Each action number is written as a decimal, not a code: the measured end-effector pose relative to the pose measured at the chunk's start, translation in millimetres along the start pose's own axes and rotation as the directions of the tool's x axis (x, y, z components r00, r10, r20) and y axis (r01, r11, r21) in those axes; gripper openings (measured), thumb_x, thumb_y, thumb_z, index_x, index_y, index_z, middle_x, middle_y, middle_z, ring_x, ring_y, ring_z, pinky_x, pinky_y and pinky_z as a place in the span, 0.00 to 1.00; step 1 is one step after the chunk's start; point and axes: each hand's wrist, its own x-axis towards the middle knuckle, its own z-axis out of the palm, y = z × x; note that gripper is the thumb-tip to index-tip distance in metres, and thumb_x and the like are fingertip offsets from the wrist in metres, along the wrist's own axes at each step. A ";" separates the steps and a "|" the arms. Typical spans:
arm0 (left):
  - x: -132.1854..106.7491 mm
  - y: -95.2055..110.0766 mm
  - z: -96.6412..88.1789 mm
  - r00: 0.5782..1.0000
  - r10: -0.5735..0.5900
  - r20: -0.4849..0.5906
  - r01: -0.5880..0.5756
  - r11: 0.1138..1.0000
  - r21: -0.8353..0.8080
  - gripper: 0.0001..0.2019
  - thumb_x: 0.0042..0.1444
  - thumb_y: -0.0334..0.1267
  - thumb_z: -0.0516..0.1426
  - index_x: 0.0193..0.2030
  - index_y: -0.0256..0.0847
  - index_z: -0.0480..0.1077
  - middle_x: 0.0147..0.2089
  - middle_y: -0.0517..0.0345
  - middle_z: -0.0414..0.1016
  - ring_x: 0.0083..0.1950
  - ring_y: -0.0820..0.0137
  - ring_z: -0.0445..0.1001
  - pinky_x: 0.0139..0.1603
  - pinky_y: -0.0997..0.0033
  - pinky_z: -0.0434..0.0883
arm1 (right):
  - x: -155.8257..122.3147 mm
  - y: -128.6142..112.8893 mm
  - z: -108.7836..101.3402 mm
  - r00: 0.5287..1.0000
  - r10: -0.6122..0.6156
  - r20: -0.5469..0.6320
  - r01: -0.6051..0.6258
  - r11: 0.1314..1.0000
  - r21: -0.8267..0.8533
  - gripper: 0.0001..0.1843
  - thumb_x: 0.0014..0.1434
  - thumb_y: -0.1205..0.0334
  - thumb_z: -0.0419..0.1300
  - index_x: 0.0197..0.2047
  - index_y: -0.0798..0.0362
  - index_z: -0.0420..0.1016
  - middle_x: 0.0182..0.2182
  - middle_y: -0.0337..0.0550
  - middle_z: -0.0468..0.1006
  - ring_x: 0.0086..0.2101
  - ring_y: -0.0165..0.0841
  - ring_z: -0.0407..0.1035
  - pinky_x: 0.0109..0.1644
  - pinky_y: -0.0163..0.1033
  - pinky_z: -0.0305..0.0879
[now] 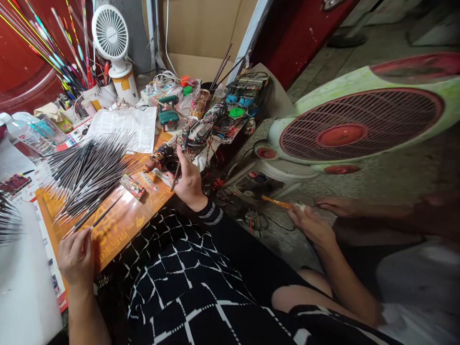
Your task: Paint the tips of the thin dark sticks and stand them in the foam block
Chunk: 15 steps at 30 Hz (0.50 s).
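Note:
Between the fingertips of my left hand [76,251], at the table's front left, is the end of a thin dark fishing float [106,212]. It points up and to the right over the orange tabletop. My right hand [189,181] is closed around a slim brown paintbrush [175,176], whose tip I cannot make out. That hand is right beside a paint-crusted jar [166,158] with a dark opening. A large heap of similar grey-black floats [86,175] lies between the two hands. Near the heap's front right rests a small paint-smeared block [132,186].
Behind the heap lies a printed sheet [124,127]. Cups of colourful floats and a small white fan [110,32] stand at the back left. Paint-stained jars clutter the back right. A large green-and-red fan [359,127] and a co-worker's hands [312,225] are on the right.

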 end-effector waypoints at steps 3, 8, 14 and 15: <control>-0.4 -0.4 0.3 1.000 -0.017 0.008 0.017 1.000 0.000 0.08 0.62 0.34 0.62 0.48 0.42 0.78 0.41 0.52 0.80 0.41 0.66 0.74 0.47 0.66 0.70 | 0.3 -0.5 -0.3 1.000 0.011 0.010 -0.011 1.000 -0.002 0.40 0.71 0.57 0.52 0.77 0.51 0.34 0.70 0.54 0.60 0.67 0.42 0.61 0.69 0.53 0.67; 0.5 -1.1 0.9 0.999 -0.047 0.001 0.047 0.999 0.001 0.07 0.61 0.35 0.63 0.46 0.43 0.79 0.40 0.52 0.81 0.40 0.66 0.75 0.47 0.66 0.71 | 4.7 -6.6 -15.4 1.000 0.026 -0.008 -0.026 1.000 -0.010 0.40 0.71 0.55 0.51 0.77 0.48 0.33 0.70 0.52 0.61 0.66 0.42 0.62 0.68 0.54 0.69; -2.1 -6.6 3.5 1.000 -0.031 0.005 0.031 0.999 0.023 0.10 0.60 0.36 0.63 0.49 0.44 0.79 0.41 0.51 0.81 0.41 0.64 0.76 0.48 0.63 0.71 | 20.0 14.5 -65.5 0.996 0.025 -0.090 -0.028 0.999 -0.037 0.43 0.69 0.51 0.54 0.77 0.48 0.33 0.72 0.51 0.56 0.67 0.45 0.61 0.65 0.53 0.72; -2.3 -7.4 4.0 1.000 -0.029 0.007 0.028 0.999 0.024 0.11 0.60 0.36 0.63 0.49 0.45 0.79 0.41 0.51 0.81 0.41 0.64 0.76 0.48 0.63 0.72 | 24.5 25.5 -74.7 0.993 0.031 -0.114 -0.039 0.997 -0.067 0.42 0.70 0.50 0.53 0.77 0.48 0.34 0.72 0.51 0.56 0.67 0.46 0.61 0.65 0.54 0.72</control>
